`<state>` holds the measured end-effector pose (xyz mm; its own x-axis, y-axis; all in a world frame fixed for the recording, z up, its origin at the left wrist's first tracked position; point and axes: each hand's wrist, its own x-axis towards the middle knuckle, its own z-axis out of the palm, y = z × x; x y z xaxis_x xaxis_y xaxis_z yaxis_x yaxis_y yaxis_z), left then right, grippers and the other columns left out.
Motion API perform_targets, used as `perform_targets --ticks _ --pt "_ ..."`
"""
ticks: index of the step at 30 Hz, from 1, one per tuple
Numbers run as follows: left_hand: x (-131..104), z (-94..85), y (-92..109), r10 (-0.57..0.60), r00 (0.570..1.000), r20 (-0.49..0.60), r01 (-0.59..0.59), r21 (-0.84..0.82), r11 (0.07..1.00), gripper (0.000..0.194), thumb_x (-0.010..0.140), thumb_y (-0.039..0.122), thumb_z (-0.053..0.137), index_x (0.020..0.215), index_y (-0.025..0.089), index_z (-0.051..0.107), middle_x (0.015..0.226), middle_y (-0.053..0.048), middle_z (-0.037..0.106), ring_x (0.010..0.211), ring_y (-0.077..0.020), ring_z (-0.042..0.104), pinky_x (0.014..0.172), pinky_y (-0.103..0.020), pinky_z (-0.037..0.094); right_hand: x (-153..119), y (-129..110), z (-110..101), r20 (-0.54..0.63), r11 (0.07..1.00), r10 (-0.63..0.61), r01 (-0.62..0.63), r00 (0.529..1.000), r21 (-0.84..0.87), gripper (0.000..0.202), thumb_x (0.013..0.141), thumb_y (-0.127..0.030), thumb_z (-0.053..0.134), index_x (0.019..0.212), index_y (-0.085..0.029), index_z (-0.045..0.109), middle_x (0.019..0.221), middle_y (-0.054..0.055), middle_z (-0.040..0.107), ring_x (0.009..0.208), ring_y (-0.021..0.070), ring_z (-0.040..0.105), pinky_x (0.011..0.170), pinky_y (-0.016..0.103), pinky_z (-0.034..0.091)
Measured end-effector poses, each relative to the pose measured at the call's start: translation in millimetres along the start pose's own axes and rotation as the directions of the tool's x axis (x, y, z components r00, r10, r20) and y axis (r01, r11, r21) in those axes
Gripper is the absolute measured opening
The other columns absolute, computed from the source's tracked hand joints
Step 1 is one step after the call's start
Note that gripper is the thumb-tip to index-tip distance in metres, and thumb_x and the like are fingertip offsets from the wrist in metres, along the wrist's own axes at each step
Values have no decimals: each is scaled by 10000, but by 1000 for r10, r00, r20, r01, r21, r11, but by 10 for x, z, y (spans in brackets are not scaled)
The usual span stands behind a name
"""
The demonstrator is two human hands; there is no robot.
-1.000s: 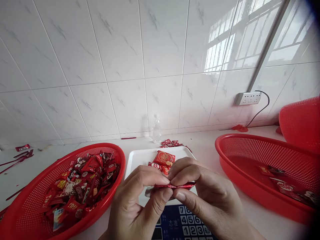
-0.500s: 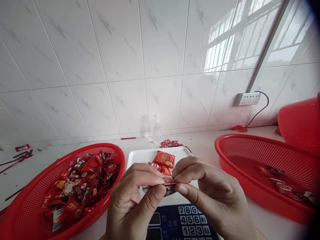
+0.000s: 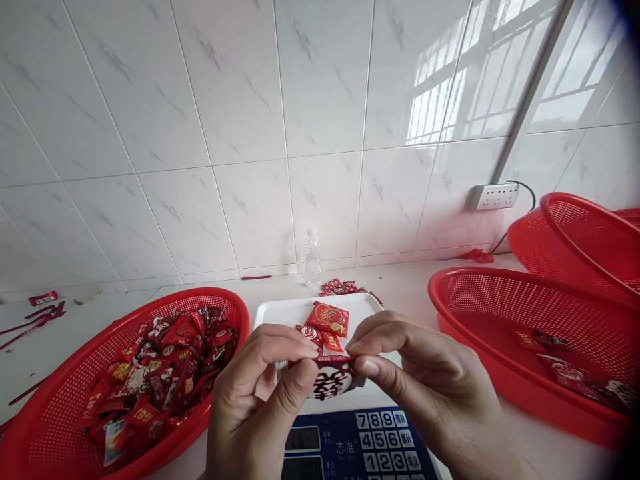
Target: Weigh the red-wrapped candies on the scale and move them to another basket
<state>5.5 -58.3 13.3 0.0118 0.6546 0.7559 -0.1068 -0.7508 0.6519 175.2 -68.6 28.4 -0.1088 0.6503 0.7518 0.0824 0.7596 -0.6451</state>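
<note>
Both hands pinch one dark red candy packet [image 3: 334,380] with white printing, held above the front of a weighing scale. My left hand [image 3: 267,393] grips its left end between thumb and fingers, while my right hand [image 3: 423,387] has the upper right edge. Behind the packet, on the scale's white tray [image 3: 273,313], lie a flat red packet with gold print [image 3: 327,319], a smaller red and white packet [image 3: 310,335] and an orange-red one [image 3: 332,343]. Below the hands shows the scale's blue keypad panel [image 3: 345,443].
At left a red mesh basket [image 3: 45,407] holds many wrapped candies [image 3: 160,373]. On the right, another red basket [image 3: 450,293] has several packets inside, with a tilted red basket [image 3: 530,233] behind. A plastic bottle [image 3: 313,260] and red packets [image 3: 343,287] are behind the tray.
The packet has turned so its printed face shows, and my hands have spread slightly apart along it. At the far right, the rear red basket has shifted left and tilted.
</note>
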Motion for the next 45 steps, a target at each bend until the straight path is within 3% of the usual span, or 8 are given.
perform_targets --ticks 8,12,18,21,25,32,39,45 --pt "34 8 19 -42 998 51 43 -10 999 160 923 227 580 931 285 729 874 -8 702 819 -145 665 725 -223 562 0 4 -7 -3 986 116 -115 993 120 116 875 -225 628 770 -197 668 654 -4 643 576 107 630 525 221 546" --pt "47 6 40 -99 991 87 91 91 992 153 940 239 559 1008 305 679 829 23 697 712 -112 666 635 -173 556 21 30 -11 -41 964 201 -191 979 184 121 851 -259 660 746 -198 654 633 -14 640 537 94 607 489 197 527" --pt "-7 19 33 -76 997 10 70 263 962 206 944 194 543 1088 326 606 900 41 697 738 -78 660 679 -129 548 39 72 -17 -58 943 312 -301 948 144 218 836 -410 669 828 -192 658 642 4 642 547 95 577 488 197 494" --pt "-36 23 10 -38 997 -65 54 271 961 232 934 192 560 1120 328 587 923 37 691 762 -82 665 707 -138 552 36 106 -15 64 924 339 -345 939 166 347 826 -530 637 862 -185 631 656 5 616 571 111 571 528 237 511" --pt "-31 32 8 -81 995 -54 91 198 976 224 940 236 558 1146 324 576 875 22 699 711 -97 666 656 -159 562 23 132 -11 228 929 340 -363 912 69 332 868 -498 601 787 -178 631 717 16 620 651 113 552 606 243 486" --pt "-56 98 68 -277 961 21 276 49 960 298 899 360 623 1189 314 573 964 -21 718 754 -137 681 669 -214 578 49 112 -1 201 946 272 -300 941 124 246 908 -399 583 792 -195 656 668 -17 581 621 94 530 567 212 442" --pt "-71 112 59 -266 963 -36 266 -12 964 279 904 310 622 1175 353 570 927 14 714 706 -99 648 609 -154 551 23 163 -31 234 937 313 -340 920 84 302 902 -463 569 873 -176 656 794 38 662 672 114 555 596 238 462" --pt "-68 138 83 -313 948 -53 310 -57 949 310 888 342 640 1186 309 561 894 -3 691 697 -113 627 665 -204 561 -8 160 -33 231 945 304 -324 924 53 290 904 -456 570 843 -184 648 756 21 648 666 114 553 595 238 466"
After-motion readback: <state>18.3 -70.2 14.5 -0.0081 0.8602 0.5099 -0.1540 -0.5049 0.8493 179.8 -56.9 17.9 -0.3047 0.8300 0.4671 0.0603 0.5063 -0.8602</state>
